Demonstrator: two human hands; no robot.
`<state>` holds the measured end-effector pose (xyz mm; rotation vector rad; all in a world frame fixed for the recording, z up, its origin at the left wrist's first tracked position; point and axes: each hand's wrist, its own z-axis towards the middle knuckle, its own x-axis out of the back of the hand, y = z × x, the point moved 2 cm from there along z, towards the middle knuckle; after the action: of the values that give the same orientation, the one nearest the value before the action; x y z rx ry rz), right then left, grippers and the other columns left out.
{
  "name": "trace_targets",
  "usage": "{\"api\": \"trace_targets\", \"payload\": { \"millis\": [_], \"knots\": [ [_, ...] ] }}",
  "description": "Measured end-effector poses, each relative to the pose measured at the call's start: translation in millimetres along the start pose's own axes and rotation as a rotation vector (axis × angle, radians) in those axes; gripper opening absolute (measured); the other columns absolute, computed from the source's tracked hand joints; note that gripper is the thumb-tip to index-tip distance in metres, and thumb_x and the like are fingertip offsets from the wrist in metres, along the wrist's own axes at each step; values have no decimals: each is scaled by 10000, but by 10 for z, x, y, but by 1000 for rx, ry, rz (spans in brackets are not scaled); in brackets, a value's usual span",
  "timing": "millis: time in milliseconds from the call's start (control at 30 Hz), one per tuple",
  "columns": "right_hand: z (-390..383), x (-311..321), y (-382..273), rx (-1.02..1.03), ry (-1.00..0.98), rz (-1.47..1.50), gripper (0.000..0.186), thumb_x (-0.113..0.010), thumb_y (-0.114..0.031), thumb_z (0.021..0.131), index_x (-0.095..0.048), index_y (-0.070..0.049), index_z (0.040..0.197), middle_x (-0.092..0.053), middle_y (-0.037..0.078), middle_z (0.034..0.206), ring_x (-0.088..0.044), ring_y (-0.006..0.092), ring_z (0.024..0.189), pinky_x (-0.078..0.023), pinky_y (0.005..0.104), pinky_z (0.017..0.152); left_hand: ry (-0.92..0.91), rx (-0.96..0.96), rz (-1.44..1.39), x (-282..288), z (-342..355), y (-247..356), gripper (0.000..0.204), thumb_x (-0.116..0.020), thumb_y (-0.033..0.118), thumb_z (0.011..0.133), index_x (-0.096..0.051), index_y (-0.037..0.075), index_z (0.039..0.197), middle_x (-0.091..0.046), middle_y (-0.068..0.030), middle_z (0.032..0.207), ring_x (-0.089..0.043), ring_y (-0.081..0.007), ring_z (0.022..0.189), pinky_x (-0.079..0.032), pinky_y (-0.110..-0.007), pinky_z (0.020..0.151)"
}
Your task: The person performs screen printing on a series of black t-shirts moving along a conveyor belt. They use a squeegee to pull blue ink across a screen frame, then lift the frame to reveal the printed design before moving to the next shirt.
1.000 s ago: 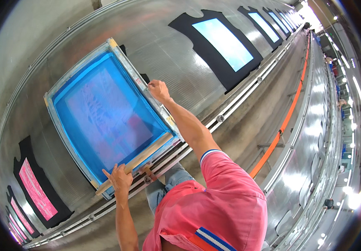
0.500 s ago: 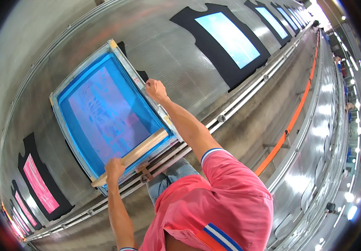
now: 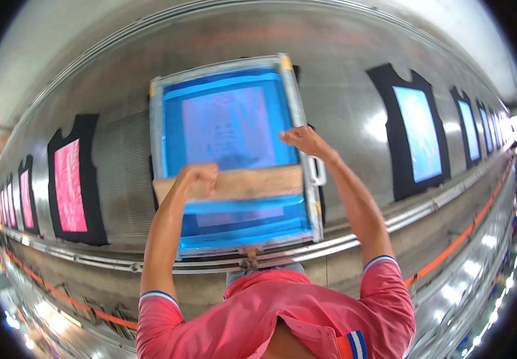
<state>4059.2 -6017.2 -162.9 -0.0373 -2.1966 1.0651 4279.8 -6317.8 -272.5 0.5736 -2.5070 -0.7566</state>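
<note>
My left hand [image 3: 201, 175] is closed on the upper edge of a wide wooden squeegee [image 3: 255, 183], near its left part. The squeegee lies across a screen-printing frame [image 3: 156, 128] with blue mesh and a purplish printed area [image 3: 228, 122] that shows faint darker marks. A bright blue band runs along the squeegee's near side. My right hand [image 3: 305, 141] is over the frame's right rail, above the squeegee's right end and apart from it. Its fingers are curled, with nothing visible in them. Dark cloth edges show past the frame's right side.
The frame rests on a long grey metal table [image 3: 336, 90]. To the left lie black shirt pieces with pink prints [image 3: 70, 185]; to the right, black pieces with light-blue prints [image 3: 417, 131]. A metal rail [image 3: 390, 224] follows the near edge. An orange strip [image 3: 462, 239] runs beyond it.
The squeegee, held by my left hand, has moved away from the frame's near end toward its middle. My right hand has shifted from gripping the right rail to a curled position over it. The view has turned.
</note>
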Motion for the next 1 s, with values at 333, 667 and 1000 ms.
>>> {"api": "trace_targets", "payload": {
  "millis": [333, 667, 1000],
  "knots": [
    [2038, 382, -781, 326, 133, -910, 217, -562, -130, 902, -750, -48, 973, -738, 176, 939, -731, 314, 862, -601, 444, 746, 978, 257, 230, 2228, -288, 169, 270, -725, 234, 740, -781, 135, 985, -747, -179, 951, -711, -381, 935, -559, -508, 820],
    [2293, 375, -635, 297, 315, -797, 241, -571, -42, 813, -741, -77, 980, -737, 102, 1001, -712, 300, 967, -568, 448, 851, 1111, 418, 382, 2324, -509, -589, 435, -612, 58, 736, -793, 188, 1110, -738, -208, 878, -727, -364, 811, -589, -452, 782],
    [945, -352, -271, 376, 332, -749, 204, -652, 11, 812, -728, -71, 982, -710, 50, 964, -690, 239, 951, -582, 390, 822, 1175, 358, 314, 777, -782, -252, 457, -610, 20, 740, -761, 131, 1156, -737, -131, 1076, -728, -344, 913, -585, -455, 811]
  ]
}}
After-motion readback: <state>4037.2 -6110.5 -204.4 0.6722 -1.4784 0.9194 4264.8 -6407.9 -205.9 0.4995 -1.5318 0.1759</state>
